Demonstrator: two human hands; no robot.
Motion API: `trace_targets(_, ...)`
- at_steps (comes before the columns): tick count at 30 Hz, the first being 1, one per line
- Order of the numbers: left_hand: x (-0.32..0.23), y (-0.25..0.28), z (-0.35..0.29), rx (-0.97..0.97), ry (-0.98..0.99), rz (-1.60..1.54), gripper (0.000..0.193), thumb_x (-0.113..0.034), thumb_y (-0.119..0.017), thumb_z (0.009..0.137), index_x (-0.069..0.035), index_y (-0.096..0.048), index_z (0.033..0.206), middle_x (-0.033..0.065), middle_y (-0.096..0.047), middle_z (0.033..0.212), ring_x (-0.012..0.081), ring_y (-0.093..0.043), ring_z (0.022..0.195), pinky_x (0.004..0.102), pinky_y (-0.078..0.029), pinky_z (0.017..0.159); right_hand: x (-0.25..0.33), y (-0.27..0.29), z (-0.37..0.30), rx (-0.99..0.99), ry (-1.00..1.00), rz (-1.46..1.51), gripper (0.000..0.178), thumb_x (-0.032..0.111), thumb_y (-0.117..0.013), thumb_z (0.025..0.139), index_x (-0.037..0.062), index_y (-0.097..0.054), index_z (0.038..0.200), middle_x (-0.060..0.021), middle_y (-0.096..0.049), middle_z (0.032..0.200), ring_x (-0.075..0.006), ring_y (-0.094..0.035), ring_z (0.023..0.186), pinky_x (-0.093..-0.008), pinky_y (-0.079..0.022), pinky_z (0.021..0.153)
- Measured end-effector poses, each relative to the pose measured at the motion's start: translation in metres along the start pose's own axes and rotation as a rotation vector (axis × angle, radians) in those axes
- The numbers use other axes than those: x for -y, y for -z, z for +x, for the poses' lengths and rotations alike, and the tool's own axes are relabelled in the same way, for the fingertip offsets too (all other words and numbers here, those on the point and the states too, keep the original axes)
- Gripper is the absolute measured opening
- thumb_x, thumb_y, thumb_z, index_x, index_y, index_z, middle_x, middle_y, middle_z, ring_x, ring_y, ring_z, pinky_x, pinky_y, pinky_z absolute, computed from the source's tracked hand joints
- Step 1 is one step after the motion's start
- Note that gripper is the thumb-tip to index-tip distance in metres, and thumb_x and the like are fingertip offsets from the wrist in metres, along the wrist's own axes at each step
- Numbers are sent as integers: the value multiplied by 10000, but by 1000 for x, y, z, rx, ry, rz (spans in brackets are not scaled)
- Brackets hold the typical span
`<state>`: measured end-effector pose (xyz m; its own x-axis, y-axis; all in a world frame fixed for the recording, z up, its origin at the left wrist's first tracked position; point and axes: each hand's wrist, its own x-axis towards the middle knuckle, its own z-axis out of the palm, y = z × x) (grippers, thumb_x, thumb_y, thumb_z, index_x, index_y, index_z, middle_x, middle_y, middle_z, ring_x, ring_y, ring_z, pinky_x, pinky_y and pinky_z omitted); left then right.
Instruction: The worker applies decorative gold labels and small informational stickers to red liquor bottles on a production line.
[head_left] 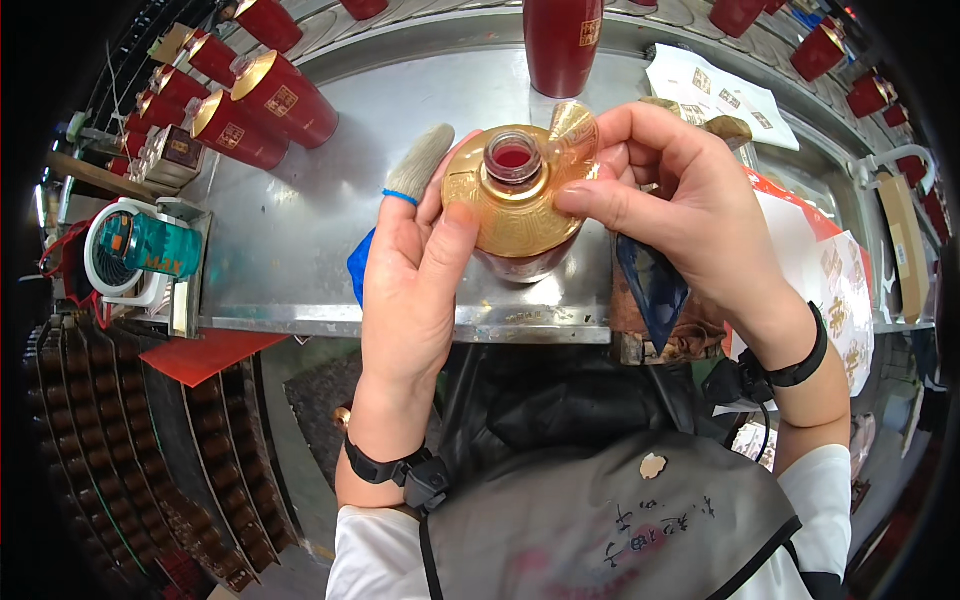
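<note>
A bottle with a gold patterned shoulder (510, 235) and a clear glass neck (512, 157) is tipped toward me over the metal bench; red shows inside the uncapped mouth. My left hand (405, 270) grips its left side, thumb on the gold shoulder. One left finger wears a grey finger cot (422, 165) with a blue band. On the right side, a see-through gold patterned film (573, 128) stands up from the shoulder. My right hand (690, 190) pinches at this film, thumb pressed against the shoulder's edge. Its fingertips are partly hidden behind the film.
Red bottles (290, 100) stand at the back left, and another red bottle (562, 45) straight ahead. White decal sheets (720, 95) lie at right. A small fan (125, 250) sits at the left edge. A brown cloth (665, 325) and dark blue piece (650, 285) lie near the front edge.
</note>
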<state>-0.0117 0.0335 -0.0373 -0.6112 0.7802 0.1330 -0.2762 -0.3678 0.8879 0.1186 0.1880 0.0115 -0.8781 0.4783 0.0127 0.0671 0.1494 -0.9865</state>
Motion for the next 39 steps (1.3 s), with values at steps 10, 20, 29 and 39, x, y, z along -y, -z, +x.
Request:
trace_targets(10,0,0,3,5,28,-12,580,-123,-594,976,42,-301,1449,217,-453,1436,251,-471,1313,385,-372,1105,-4,-3,0,-16,31,58,265,60,-740,862,27,-608,1090,71,-587,813,12,-527,731,-144,-418,646)
trace_targets(20,2,0,3,3,27,-34,586,-130,-594,978,44,-298,1452,208,-456,1431,241,-477,1303,379,-382,1097,-5,-3,-1,-31,55,31,286,63,-749,857,25,-603,1099,70,-586,826,14,-528,741,-142,-421,652)
trace_targets(29,0,-5,1,21,49,-27,679,-44,-637,925,34,-240,1471,198,-426,1446,246,-467,1312,383,-391,1100,0,1,5,5,36,-5,195,115,-723,892,37,-613,1032,57,-608,820,11,-532,740,-146,-417,663)
trace_targets(39,3,-5,4,36,31,-19,705,-43,-653,913,37,-231,1473,204,-421,1444,246,-464,1312,378,-385,1103,-10,3,15,-15,101,35,173,145,-735,881,0,-654,930,70,-573,689,13,-479,633,-166,-388,567)
